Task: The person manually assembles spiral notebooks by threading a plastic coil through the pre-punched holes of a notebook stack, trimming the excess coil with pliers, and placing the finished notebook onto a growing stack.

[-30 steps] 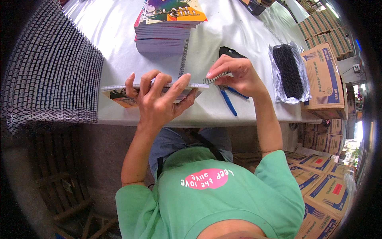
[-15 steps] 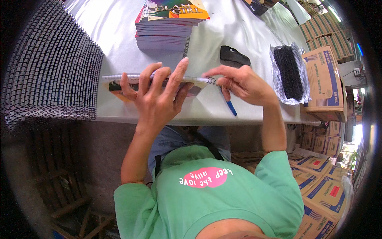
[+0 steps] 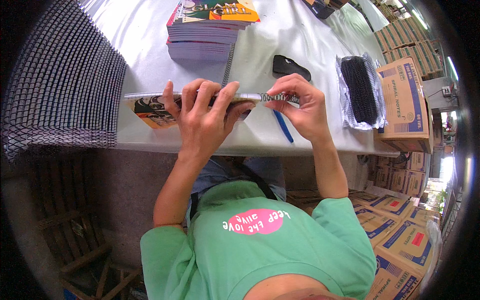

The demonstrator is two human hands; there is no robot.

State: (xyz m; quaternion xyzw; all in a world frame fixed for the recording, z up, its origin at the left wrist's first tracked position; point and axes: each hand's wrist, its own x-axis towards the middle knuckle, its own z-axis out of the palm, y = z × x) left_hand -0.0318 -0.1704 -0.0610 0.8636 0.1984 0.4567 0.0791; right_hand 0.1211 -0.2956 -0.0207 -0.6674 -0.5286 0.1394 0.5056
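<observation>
My left hand (image 3: 202, 112) is closed around a notebook (image 3: 159, 114), its colourful cover partly hidden by my fingers. The notebook stands on its long side, its pale edge upward. At its right end my right hand (image 3: 305, 107) pinches a dark wire spiral coil (image 3: 265, 97), which meets the notebook's corner and passes behind my fingers. A tool with a blue handle (image 3: 283, 126) lies just under that hand, its upper part hidden. Beyond my right hand rests a black object (image 3: 290, 67), smooth and rounded.
A notebook stack (image 3: 202, 42) stands at the back, a loose coil (image 3: 228, 65) beside it. Black spiral spines pile high at left (image 3: 60, 75). At right are a plastic-wrapped bundle of black coils (image 3: 359, 90) and a cardboard box (image 3: 400, 95). More cartons (image 3: 405, 245) sit below.
My right hand has closed in a pinch on the coil, and more of the coil shows beyond the notebook's right end. More of the cover shows at the left.
</observation>
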